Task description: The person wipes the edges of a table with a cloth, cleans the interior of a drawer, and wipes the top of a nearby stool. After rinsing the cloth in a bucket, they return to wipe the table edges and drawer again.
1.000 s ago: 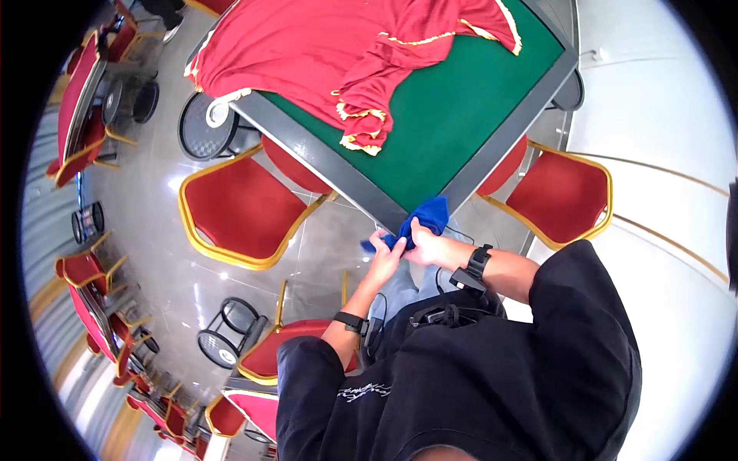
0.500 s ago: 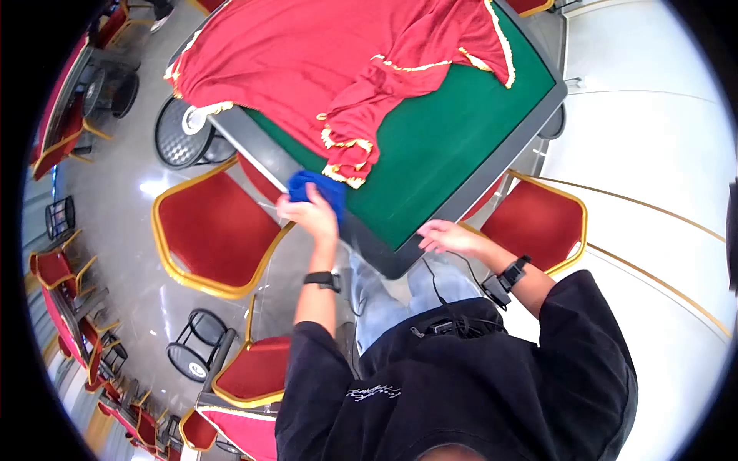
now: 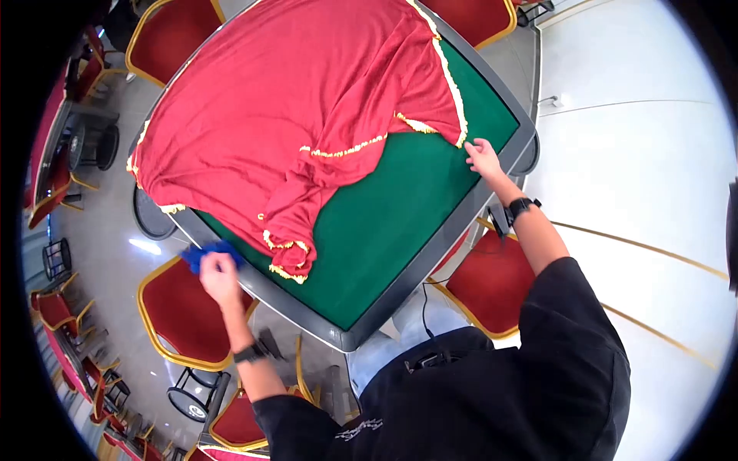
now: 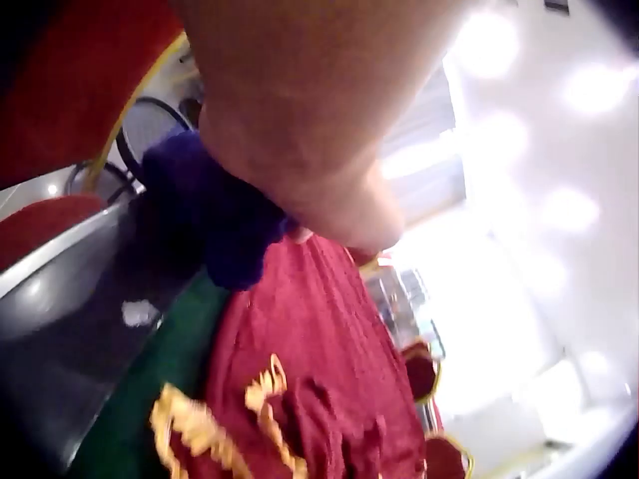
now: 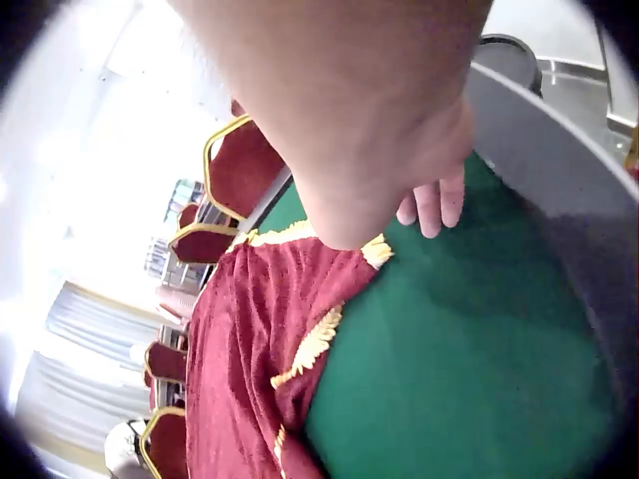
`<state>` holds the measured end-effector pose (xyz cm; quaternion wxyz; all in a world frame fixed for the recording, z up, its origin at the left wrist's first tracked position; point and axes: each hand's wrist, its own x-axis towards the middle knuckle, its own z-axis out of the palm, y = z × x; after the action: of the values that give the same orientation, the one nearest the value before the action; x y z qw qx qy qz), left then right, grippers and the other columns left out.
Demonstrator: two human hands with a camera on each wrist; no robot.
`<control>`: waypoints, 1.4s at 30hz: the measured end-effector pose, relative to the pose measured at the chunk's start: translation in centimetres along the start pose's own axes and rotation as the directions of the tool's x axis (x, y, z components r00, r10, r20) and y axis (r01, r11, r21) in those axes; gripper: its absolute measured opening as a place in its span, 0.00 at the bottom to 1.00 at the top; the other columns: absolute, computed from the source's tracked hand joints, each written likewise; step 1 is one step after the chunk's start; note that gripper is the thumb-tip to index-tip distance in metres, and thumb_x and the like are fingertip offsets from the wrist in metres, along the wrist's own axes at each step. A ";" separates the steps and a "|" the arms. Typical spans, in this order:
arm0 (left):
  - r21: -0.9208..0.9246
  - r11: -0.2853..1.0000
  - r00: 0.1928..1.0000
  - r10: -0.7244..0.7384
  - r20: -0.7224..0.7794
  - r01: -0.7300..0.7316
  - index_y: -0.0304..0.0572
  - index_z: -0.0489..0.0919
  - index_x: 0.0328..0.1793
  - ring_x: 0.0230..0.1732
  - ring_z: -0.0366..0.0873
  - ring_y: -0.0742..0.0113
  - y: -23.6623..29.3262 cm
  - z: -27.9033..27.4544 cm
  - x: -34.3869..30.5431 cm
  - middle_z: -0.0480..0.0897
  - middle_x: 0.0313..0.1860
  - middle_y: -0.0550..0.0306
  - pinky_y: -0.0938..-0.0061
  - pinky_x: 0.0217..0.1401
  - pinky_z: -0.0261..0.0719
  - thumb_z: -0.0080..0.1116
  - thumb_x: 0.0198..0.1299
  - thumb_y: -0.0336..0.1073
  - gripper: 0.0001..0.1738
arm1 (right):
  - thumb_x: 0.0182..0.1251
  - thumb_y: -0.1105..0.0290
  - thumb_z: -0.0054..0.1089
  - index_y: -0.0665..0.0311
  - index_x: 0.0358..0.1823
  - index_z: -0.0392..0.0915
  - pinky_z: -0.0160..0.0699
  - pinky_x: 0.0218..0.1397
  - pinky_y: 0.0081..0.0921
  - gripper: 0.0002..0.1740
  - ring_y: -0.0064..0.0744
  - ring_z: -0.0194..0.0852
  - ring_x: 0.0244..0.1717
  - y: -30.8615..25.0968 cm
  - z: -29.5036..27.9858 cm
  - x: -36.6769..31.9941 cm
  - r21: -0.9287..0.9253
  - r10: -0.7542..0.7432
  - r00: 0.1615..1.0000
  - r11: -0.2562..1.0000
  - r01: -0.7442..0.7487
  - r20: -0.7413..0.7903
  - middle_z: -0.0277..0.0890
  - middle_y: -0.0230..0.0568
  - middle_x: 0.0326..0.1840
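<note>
My left hand point(image 3: 221, 278) grips a bunched blue cloth point(image 3: 201, 254) at the table's left edge; in the left wrist view the blue cloth point(image 4: 205, 205) lies over the dark rim point(image 4: 60, 329). The right hand point(image 3: 483, 159) is over the right side of the green tabletop point(image 3: 392, 215), beside the corner of a red cloth point(image 3: 269, 100) with yellow fringe. Its fingers point(image 5: 429, 208) hang extended over the green surface and hold nothing. Folded and rumpled, the red cloth covers much of the table.
Red chairs with gold frames stand at the left point(image 3: 184, 315), the right point(image 3: 492, 288) and beyond the table point(image 3: 173, 38). A black round stand point(image 3: 154, 215) is by the left edge. A white wall point(image 3: 623, 154) runs along the right. A dark cable point(image 3: 425, 307) hangs near the waist.
The hands, together on the blue cloth at the near corner earlier, have parted. My left hand carried the cloth leftward along the rim; my right let go and reached forward right. The view shifted.
</note>
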<state>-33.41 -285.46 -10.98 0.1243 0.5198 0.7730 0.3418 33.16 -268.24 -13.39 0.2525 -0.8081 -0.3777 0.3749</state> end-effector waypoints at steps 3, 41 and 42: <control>0.295 0.943 0.935 0.043 0.352 -0.154 0.48 0.81 0.49 0.41 0.84 0.44 9.9 2.3 -4.6 0.80 0.43 0.50 0.55 0.41 0.82 0.76 0.55 0.50 0.22 | 0.72 0.50 0.68 0.61 0.61 0.75 0.83 0.42 0.30 0.27 0.27 0.81 0.44 -0.5 1.9 5.8 -0.080 0.076 0.997 0.994 -0.076 -0.009 0.82 0.36 0.46; 0.476 0.855 0.490 -0.331 0.806 -0.205 0.54 0.81 0.62 0.47 0.86 0.45 11.3 -6.9 -26.8 0.79 0.56 0.54 0.53 0.45 0.87 0.73 0.52 0.35 0.28 | 0.76 0.53 0.55 0.67 0.52 0.81 0.80 0.58 0.51 0.22 0.64 0.83 0.53 10.2 -21.4 26.4 -0.619 -0.340 0.906 0.776 0.118 -0.254 0.85 0.61 0.48; 0.465 0.866 0.470 -0.337 0.816 -0.185 0.55 0.79 0.65 0.48 0.85 0.44 11.2 -6.3 -26.9 0.79 0.57 0.52 0.52 0.46 0.87 0.73 0.53 0.35 0.30 | 0.75 0.56 0.55 0.68 0.51 0.83 0.80 0.60 0.51 0.21 0.66 0.83 0.54 11.7 -21.5 27.3 -0.641 -0.364 0.895 0.758 0.123 -0.258 0.85 0.63 0.48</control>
<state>-17.28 -309.39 -3.41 0.3815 0.5965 0.6803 -0.1893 67.04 -255.95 -20.13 0.0923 -0.8436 -0.5275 0.0380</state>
